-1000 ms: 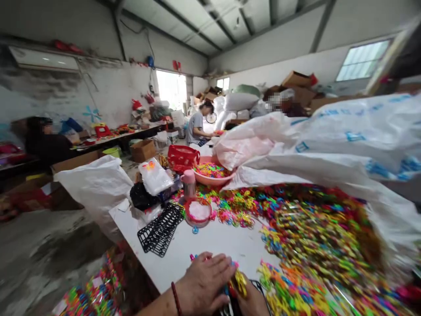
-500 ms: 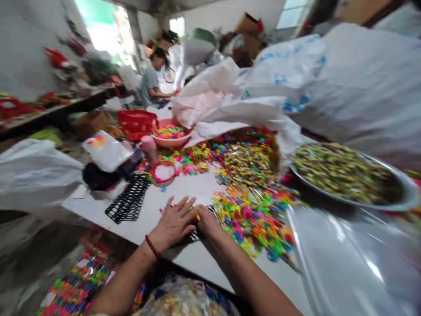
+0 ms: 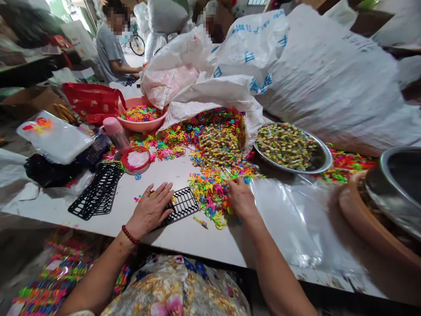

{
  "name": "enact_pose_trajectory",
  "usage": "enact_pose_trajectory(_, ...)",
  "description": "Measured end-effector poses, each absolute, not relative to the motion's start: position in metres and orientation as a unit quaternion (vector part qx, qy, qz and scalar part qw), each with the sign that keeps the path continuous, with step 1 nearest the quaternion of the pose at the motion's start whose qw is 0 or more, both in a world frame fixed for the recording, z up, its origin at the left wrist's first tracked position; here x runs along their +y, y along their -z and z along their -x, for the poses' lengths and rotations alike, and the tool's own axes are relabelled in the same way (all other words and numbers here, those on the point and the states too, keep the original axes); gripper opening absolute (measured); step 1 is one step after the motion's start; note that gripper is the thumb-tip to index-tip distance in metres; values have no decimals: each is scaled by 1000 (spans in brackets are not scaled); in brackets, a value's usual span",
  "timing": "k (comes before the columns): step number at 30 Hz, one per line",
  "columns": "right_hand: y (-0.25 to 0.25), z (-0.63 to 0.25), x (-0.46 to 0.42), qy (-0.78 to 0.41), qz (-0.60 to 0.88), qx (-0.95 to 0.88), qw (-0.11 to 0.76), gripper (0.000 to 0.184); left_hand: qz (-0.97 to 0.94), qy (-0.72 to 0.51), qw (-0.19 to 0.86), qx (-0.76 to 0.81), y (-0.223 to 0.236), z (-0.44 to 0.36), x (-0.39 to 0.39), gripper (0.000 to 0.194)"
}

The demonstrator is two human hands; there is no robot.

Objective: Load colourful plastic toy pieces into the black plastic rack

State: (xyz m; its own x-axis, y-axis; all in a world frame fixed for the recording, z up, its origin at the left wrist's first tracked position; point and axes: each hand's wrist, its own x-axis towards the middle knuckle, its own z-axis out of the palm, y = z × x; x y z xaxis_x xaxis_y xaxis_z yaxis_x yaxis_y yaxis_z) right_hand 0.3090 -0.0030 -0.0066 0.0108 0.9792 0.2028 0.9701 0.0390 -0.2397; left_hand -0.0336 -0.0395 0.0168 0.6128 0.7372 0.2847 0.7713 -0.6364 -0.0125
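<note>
My left hand (image 3: 151, 208) lies flat with its fingers stretched out over the left end of a black plastic grid rack (image 3: 184, 204). Small bits of red and yellow show at its fingers. My right hand (image 3: 242, 198) is at the right edge of a heap of small bright plastic pieces (image 3: 210, 193), fingers bent and drawn together. Whatever lies between those fingertips is too small to make out. A single small yellow piece (image 3: 200, 222) rests on the white table (image 3: 210, 241) just below the rack.
More black racks (image 3: 98, 193) lie at left, near a red basket (image 3: 136, 160) and a pink-lidded bottle (image 3: 115, 134). Behind are a pink basin (image 3: 144, 125) and a spilling white sack (image 3: 210, 94). Right stand a metal basin (image 3: 324, 164) and clear plastic bags (image 3: 286, 224). A person (image 3: 112, 57) sits beyond.
My right hand has left the rack beside my left hand and moved right to the heap. My left hand stays over the rack. The view has swung right and down.
</note>
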Motion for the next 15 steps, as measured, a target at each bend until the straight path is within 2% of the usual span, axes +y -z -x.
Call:
enact_pose_trajectory(6,6,-314,19,-36,656,-741,139,21,895,125,54,-424,-20,34,-40,44)
enact_pose_trajectory(10,3,-301,6,-26,635,-743,210,21,898,111,55,-422,-21,35,-40,44)
enact_pose_trajectory(15,6,-261,-10,-118,564,-756,312,22,900,102,51,-422,-19,35,-38,46)
